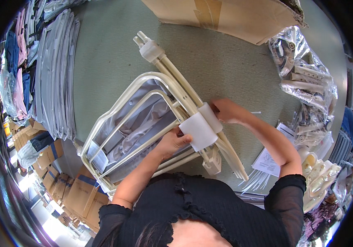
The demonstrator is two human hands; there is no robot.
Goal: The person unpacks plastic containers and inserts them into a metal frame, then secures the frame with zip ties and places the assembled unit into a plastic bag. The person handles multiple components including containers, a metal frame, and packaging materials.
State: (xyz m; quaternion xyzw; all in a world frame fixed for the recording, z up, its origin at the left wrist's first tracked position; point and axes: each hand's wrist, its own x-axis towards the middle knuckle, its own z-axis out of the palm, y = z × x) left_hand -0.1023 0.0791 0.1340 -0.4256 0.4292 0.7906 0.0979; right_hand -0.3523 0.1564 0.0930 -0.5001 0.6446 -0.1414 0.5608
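Observation:
A folded cream metal tube frame (137,84) with grey fabric inside lies aslant on the green work table. White foam sheet (199,131) is wrapped around its tubes near the middle, and a second foam wrap (210,117) sits beside it. My left hand (171,143) is closed around the frame at the foam's left edge, thumb on the foam. At the far side of the second wrap, my right hand (225,110) has its fingers pinched together; what they hold is hidden. A thin white strip (256,112) shows past my right wrist.
Loose white cable ties (255,181) and printed sheets (269,161) lie at the right. Behind them are clear bags of cream tubular parts (308,78). A cardboard box (234,18) stands at the far edge. Flat grey fabric pieces (57,74) are stacked at the left.

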